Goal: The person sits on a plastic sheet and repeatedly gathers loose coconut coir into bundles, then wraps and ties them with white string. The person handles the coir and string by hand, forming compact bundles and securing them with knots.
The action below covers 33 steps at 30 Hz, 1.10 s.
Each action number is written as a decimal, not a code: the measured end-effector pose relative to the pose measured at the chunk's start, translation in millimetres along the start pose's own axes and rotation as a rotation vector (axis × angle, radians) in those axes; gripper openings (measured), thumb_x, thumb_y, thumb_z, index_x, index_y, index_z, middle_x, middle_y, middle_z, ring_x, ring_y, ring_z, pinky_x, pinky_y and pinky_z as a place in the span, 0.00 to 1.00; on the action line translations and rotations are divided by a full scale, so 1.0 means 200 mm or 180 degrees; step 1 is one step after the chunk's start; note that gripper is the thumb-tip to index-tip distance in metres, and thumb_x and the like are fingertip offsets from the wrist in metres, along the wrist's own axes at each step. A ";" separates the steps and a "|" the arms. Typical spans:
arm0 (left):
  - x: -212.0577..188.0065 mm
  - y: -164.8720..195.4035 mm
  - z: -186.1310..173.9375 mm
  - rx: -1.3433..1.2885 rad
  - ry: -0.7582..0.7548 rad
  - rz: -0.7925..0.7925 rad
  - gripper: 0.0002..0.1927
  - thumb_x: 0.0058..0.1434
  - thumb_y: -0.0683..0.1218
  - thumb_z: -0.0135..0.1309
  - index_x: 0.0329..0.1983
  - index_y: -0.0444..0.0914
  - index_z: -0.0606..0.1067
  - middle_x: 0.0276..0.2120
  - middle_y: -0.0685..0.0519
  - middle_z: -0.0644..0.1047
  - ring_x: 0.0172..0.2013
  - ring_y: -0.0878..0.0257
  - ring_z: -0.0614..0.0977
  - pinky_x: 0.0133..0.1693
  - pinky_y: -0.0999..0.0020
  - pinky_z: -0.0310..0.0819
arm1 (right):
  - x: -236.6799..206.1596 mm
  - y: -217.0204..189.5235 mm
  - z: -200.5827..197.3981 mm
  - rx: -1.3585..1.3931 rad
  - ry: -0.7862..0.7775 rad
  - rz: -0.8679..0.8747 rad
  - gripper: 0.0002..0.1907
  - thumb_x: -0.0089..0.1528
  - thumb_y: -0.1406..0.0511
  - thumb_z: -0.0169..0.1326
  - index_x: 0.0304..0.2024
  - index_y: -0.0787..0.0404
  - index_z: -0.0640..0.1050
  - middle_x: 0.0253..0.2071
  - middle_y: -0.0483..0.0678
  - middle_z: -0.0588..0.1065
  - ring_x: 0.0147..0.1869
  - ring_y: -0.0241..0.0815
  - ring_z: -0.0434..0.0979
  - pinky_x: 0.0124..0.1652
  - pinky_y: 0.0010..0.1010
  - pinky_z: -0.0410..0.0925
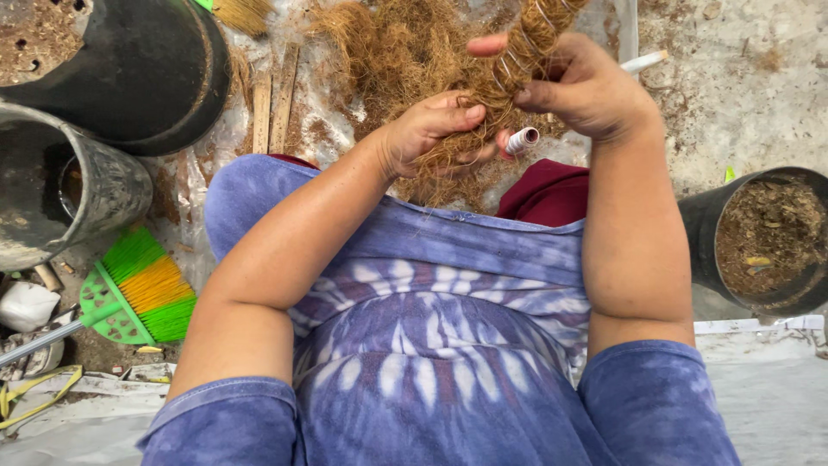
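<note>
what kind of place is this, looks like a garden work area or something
Probably an outdoor potting or garden craft spot. Black pots filled with soil stand on rough concrete ground, a heap of coconut fibre lies ahead, and both hands, left hand and right hand, grip a fibre-wrapped pole.

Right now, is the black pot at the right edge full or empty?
Nearly full: the black pot holds brown soil mix almost up to its rim.

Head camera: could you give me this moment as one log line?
left hand: gripping coir bundle | right hand: holding bundle's thread-wrapped upper part | thread spool: between hands | broom: lying left
</note>
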<state>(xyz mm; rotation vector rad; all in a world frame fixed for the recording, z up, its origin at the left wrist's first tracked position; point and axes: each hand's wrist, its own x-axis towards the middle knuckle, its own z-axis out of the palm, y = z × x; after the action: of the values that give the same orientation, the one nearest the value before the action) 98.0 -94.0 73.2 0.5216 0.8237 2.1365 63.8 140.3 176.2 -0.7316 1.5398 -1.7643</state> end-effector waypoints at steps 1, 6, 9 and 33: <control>0.00 0.00 0.01 -0.0092 -0.0099 -0.0053 0.23 0.72 0.55 0.56 0.56 0.32 0.73 0.46 0.47 0.79 0.39 0.63 0.80 0.38 0.71 0.73 | -0.01 0.01 0.00 0.0032 0.0009 0.0029 0.31 0.67 0.63 0.61 0.69 0.70 0.69 0.56 0.51 0.78 0.58 0.40 0.80 0.55 0.33 0.76; 0.00 0.07 0.06 -0.0082 -0.0768 -0.0502 0.33 0.72 0.65 0.49 0.52 0.28 0.76 0.35 0.44 0.78 0.31 0.59 0.80 0.34 0.67 0.76 | 0.01 0.10 0.01 0.0436 -0.0227 -0.0059 0.21 0.68 0.64 0.63 0.56 0.69 0.72 0.48 0.49 0.77 0.46 0.40 0.81 0.44 0.31 0.76; 0.01 0.08 0.09 -0.0335 -0.0924 -0.0746 0.36 0.67 0.67 0.46 0.53 0.29 0.75 0.41 0.39 0.79 0.37 0.53 0.82 0.41 0.59 0.80 | 0.00 0.14 0.02 0.0429 0.0067 -0.0131 0.20 0.66 0.64 0.63 0.55 0.66 0.72 0.48 0.48 0.76 0.45 0.38 0.79 0.38 0.29 0.75; -0.04 0.06 0.20 0.4729 0.1896 0.2310 0.16 0.65 0.44 0.70 0.42 0.37 0.72 0.64 0.45 0.65 0.63 0.52 0.72 0.65 0.60 0.71 | 0.00 0.12 -0.01 0.0159 0.1714 -0.0662 0.09 0.72 0.62 0.59 0.46 0.59 0.73 0.24 0.36 0.63 0.23 0.27 0.55 0.23 0.21 0.48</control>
<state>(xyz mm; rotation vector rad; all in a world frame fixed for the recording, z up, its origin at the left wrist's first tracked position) 119.3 -90.5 109.4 0.9921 2.9399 1.8694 66.5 139.8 152.3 -0.4175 1.7999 -2.2781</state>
